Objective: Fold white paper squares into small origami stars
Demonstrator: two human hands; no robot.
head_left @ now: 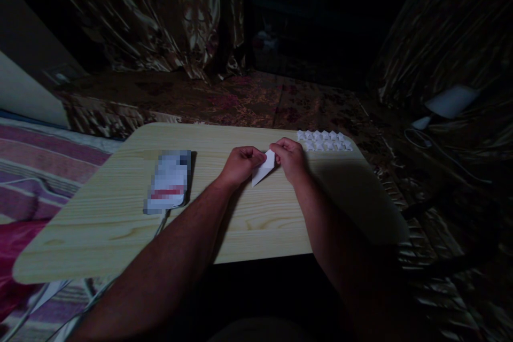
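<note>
Both my hands meet over the middle of a light wooden table (120, 219). My left hand (240, 164) is closed, pinching the left edge of a small folded piece of white paper (263, 168). My right hand (292, 159) is closed too, gripping the paper's upper right corner. The paper is a pointed triangular fold, its tip aimed down and left, held just above the tabletop. Several small white folded paper pieces (324, 140) lie in rows at the table's far right corner, just beyond my right hand.
A phone (168, 181) lies face up on the table's left half, with a cable (160, 227) running off the near edge. Striped bedding (36, 171) is at left, patterned carpet (248, 99) beyond, and a white object (451, 101) with cords at right. The room is dim.
</note>
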